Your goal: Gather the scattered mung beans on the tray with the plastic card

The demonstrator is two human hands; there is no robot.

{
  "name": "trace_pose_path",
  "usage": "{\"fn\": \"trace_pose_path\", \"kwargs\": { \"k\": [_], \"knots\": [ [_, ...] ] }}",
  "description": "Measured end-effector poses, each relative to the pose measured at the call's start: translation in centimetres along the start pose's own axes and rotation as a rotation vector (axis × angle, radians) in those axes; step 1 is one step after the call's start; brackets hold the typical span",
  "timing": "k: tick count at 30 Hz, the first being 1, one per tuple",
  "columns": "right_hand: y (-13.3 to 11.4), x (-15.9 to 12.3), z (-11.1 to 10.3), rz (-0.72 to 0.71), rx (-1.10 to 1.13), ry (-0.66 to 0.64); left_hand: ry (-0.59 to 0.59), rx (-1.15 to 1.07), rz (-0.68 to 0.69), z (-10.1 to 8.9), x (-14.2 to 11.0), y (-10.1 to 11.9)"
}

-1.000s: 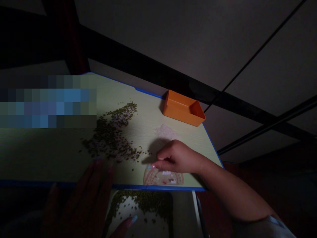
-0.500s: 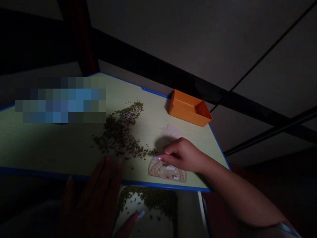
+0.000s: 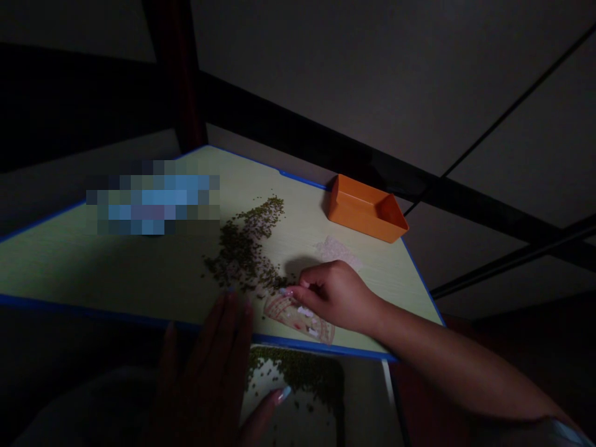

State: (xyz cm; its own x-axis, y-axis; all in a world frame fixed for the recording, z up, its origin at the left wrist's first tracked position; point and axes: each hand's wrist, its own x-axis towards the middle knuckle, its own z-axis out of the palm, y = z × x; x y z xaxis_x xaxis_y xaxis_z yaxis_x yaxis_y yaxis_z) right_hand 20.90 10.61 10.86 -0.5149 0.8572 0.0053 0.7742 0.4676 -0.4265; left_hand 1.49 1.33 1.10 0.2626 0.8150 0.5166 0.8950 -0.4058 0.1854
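Observation:
My right hand (image 3: 333, 288) is closed, pinching the curved edge of a clear protractor (image 3: 298, 318) with red markings. The protractor lies low over the table near its blue front edge, its curved side touching the nearest of the scattered small green beans (image 3: 239, 245). In deep shadow, my left hand (image 3: 209, 366) rests at the table's front edge with its fingers stretched out and its thumb apart, holding nothing. Below that edge, partly hidden by the left hand, a dark-rimmed tray (image 3: 342, 403) holds more of the green beans, mostly along its far side.
An orange open box (image 3: 363, 217) stands at the far right corner of the pale table (image 3: 112, 273). A whitish patch (image 3: 339, 249) lies between the box and my right hand. At the far left something blue (image 3: 162, 197) is pixelated beyond recognition. Panels rise behind the table.
The protractor has moved left with my right hand and tilted, coming up against the nearer beans. The whole view has shifted slightly; my left hand stays at the table edge.

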Motion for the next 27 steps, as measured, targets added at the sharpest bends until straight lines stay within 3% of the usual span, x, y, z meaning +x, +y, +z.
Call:
{"fn": "trace_pose_path", "kwargs": {
  "k": [6,10,12,16,20,27],
  "knots": [
    [-0.7,1.5,0.1,-0.07,-0.168,-0.027,0.0,-0.082,-0.032,-0.5,0.2,0.0],
    [0.1,1.8,-0.2,-0.268,-0.03,-0.173,0.007,-0.076,-0.024,-0.3,0.1,-0.6],
    [0.9,1.3,-0.8,-0.305,0.048,-0.168,0.005,-0.054,0.002,-0.2,0.0,-0.7],
    [2.9,-0.5,-1.9,-0.216,0.064,-0.062,0.031,-0.117,-0.031,-0.1,0.1,-0.8],
    [4.4,-2.1,-2.2,-0.176,0.072,-0.144,0.064,-0.17,-0.053,-0.1,0.3,-0.6],
    [3.4,-2.3,-1.7,-0.03,-0.17,-0.043,0.072,-0.075,-0.021,0.4,0.3,-0.6]
  ]
}}
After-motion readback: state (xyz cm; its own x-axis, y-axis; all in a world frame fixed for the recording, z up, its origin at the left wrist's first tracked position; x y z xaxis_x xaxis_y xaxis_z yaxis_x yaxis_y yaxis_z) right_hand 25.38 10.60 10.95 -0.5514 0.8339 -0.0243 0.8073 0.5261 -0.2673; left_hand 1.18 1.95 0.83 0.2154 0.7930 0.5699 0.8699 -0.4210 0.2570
